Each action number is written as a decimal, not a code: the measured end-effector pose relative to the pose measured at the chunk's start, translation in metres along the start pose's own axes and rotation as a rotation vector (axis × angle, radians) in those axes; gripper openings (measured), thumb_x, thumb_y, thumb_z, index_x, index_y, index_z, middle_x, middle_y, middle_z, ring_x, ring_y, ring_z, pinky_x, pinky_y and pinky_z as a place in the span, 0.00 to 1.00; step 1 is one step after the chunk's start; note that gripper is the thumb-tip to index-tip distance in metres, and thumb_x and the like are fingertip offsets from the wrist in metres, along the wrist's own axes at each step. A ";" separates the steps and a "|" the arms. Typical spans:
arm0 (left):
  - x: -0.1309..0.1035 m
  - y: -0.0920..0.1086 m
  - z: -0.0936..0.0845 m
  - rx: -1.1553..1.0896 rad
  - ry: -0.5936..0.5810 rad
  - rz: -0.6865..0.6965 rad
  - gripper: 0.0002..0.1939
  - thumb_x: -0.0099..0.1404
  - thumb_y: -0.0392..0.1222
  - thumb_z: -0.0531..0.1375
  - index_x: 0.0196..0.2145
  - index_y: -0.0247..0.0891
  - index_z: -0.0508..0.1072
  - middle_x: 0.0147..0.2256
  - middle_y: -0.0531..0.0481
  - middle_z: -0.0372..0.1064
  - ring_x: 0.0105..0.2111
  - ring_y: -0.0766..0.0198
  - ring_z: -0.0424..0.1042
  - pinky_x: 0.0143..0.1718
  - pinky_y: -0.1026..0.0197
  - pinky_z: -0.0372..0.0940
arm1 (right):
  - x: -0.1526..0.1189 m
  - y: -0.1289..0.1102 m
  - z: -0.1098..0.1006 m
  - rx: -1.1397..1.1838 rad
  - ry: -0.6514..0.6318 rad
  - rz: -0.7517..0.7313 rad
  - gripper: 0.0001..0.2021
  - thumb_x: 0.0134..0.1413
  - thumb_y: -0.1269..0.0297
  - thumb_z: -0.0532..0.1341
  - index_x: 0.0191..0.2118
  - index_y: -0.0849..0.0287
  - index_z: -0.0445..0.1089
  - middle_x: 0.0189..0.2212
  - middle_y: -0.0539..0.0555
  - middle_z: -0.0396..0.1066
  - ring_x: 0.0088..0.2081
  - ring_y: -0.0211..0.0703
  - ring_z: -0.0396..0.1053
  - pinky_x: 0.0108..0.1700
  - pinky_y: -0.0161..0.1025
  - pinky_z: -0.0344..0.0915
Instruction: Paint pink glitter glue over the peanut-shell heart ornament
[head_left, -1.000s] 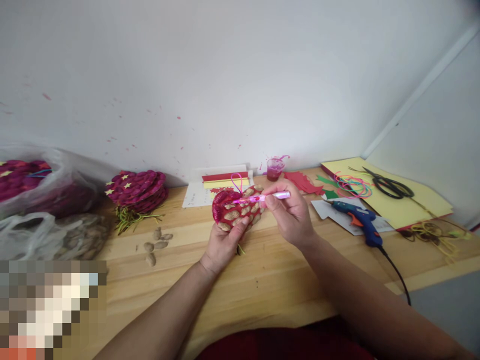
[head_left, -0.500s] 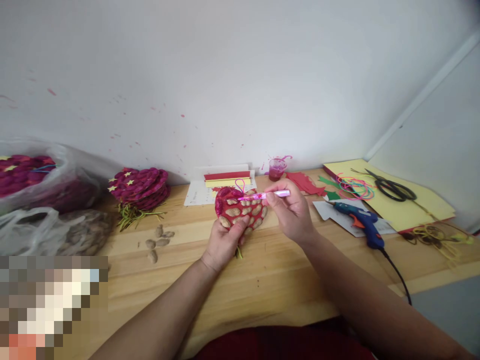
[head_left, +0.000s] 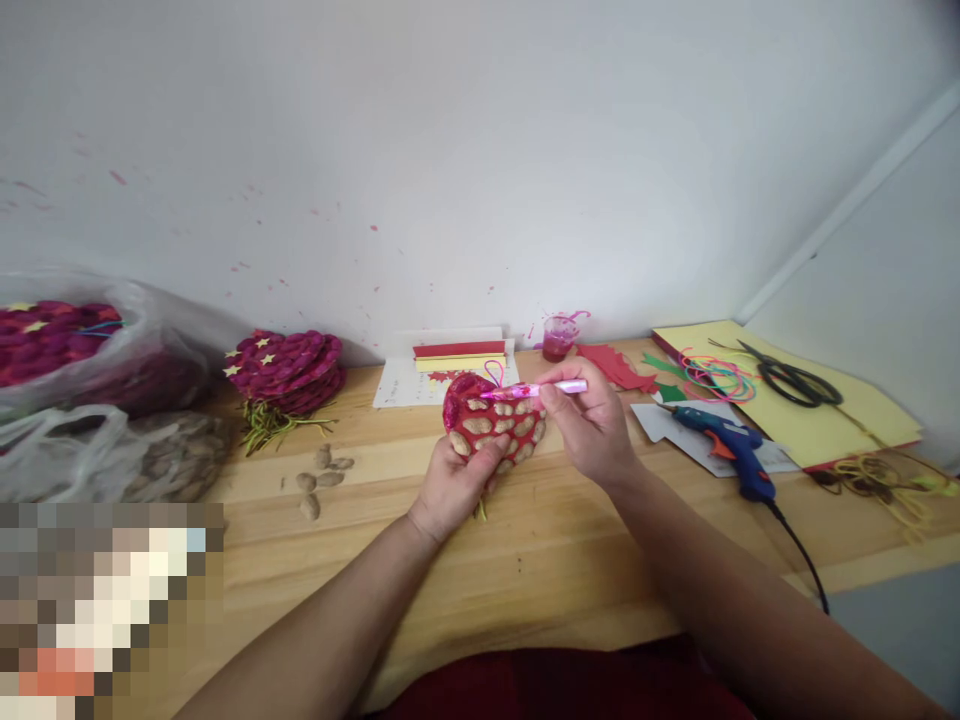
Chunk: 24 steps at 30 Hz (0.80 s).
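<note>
My left hand (head_left: 459,487) holds a red disc (head_left: 491,425) covered with peanuts, its thumb lying across the lower front. The peanuts along the disc's upper left edge are painted magenta; the others are plain tan. A pink cord loop (head_left: 494,371) sticks up from its top. In my right hand (head_left: 589,420) is a paint-smeared brush (head_left: 562,387), pinched between thumb and fingers, its tip at the upper part of the disc. Behind the hands a clear cup (head_left: 556,341) of magenta paint stands by the wall.
Left are a stack of magenta discs (head_left: 289,372), loose peanuts (head_left: 308,481) and plastic bags (head_left: 142,325). Right are red paper pieces (head_left: 611,366), a blue glue gun (head_left: 724,440) with its cord, scissors (head_left: 799,382), coloured cords (head_left: 716,376) and yellow paper (head_left: 862,410).
The view has shifted slightly, so most things sit a little further right. Both hands still hold the disc and brush, and the brush tip is nearer the disc's painted left part.
</note>
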<state>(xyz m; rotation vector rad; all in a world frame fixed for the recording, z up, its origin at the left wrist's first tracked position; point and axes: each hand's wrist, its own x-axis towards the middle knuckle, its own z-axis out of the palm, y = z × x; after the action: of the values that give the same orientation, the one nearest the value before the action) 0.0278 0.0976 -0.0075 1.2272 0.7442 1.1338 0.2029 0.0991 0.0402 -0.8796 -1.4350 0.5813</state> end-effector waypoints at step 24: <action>0.003 -0.004 -0.002 0.002 0.065 -0.017 0.21 0.62 0.56 0.71 0.25 0.38 0.73 0.18 0.54 0.64 0.15 0.71 0.57 0.15 0.65 0.53 | -0.003 0.005 0.001 -0.067 -0.016 0.032 0.09 0.66 0.54 0.64 0.41 0.54 0.72 0.30 0.50 0.75 0.32 0.41 0.72 0.37 0.40 0.69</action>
<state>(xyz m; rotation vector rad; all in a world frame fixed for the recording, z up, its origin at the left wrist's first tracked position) 0.0279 0.1015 -0.0119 1.1882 0.8032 1.1634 0.2027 0.1003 0.0344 -0.9543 -1.4634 0.5685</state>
